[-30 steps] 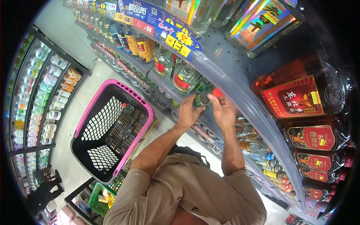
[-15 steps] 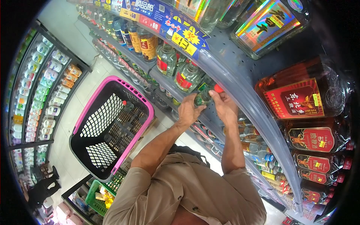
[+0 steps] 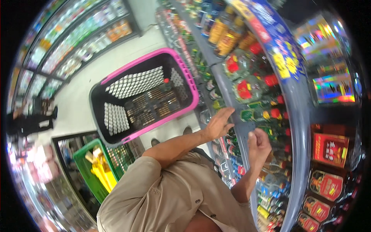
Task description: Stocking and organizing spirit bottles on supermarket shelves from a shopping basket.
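Observation:
My left hand [image 3: 219,124] is open beside the shelf edge, its fingers stretched toward a small clear bottle with a green label [image 3: 247,115]. That bottle lies among others on the shelf, and neither hand grips it. Nearer my body, my right hand [image 3: 259,146] has its fingers curled in, and nothing shows in it. Close by are more green-labelled bottles [image 3: 266,132]. Farther along the same shelf, a clear bottle with a red label [image 3: 244,89] sits just beyond the green one. Motion blur softens the shelf and labels.
A black shopping basket with a pink rim [image 3: 154,124] stands left, with a red-capped bottle [image 3: 167,81] inside. A green crate [image 3: 85,158] holds yellow things. The upper shelf's curved clear edge [image 3: 299,147] overhangs on the right. A person in dark clothes [image 3: 34,120] is far left.
Both hands have come off the small green-labelled bottle, which stays on the shelf. My hands have drawn apart, and the whole view has turned.

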`<state>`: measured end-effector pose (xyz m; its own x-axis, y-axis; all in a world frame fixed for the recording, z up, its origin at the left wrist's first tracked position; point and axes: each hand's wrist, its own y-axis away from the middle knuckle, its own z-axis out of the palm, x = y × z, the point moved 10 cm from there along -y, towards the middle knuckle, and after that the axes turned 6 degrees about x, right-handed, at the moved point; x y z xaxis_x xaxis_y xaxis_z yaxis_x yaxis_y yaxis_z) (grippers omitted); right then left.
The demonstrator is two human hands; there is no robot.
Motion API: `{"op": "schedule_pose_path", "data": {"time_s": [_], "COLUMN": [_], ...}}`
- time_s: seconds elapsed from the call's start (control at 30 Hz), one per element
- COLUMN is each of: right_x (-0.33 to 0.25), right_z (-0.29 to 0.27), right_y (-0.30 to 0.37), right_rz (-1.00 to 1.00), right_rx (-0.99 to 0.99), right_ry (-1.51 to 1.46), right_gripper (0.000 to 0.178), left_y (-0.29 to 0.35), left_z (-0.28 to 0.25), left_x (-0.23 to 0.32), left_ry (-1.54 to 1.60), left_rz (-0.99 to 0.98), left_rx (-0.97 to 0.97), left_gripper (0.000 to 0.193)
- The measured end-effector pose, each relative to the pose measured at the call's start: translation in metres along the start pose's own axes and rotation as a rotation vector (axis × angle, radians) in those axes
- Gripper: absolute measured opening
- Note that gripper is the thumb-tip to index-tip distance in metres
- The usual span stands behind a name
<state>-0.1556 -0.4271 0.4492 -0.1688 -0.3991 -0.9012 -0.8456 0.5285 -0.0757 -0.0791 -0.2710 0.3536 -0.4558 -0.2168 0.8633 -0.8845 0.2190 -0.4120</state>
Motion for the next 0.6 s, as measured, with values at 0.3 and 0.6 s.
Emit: {"op": "schedule_pose_path", "data": {"time_s": [0.3, 0.6], "right_x": [-0.037, -0.046], "right_z": [0.163, 0.324], "right_y": [0.051, 0.071], "right_rz": [0.054, -0.080], "right_rx": [-0.479, -0.750], "right_ry": [-0.084, 0.106], "right_gripper": [0.015, 0.028], "left_y": [0.083, 0.153], "left_z": [-0.145, -0.306], "left_x": [-0.033, -0.060], "left_ry": [-0.041, -0.122], "left_rz": [-0.159, -0.451], "left_rx": [0.142, 0.422], "left_gripper": [0.049, 0.049]}}
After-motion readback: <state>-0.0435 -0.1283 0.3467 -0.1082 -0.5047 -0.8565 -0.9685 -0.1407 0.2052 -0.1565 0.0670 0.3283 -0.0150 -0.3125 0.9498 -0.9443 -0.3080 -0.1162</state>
